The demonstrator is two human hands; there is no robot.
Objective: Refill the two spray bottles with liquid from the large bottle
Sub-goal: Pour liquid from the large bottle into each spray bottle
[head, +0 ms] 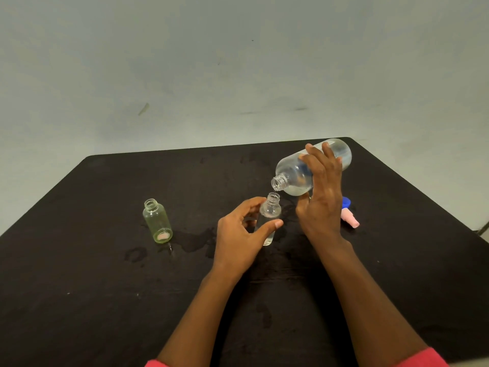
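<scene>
Our right hand (321,197) grasps the large bottle (293,178), tipped so its long axis runs from far right down to near left, with the mouth just above the open neck of the clear spray bottle (270,210). Our left hand (238,234) pinches that bottle's body, steadying it upright mid-table (105,287). We judge the pour hinges on keeping mouth over neck. The 2nd spray bottle (158,222) stands uncapped well left, nearer our left hand.
</scene>
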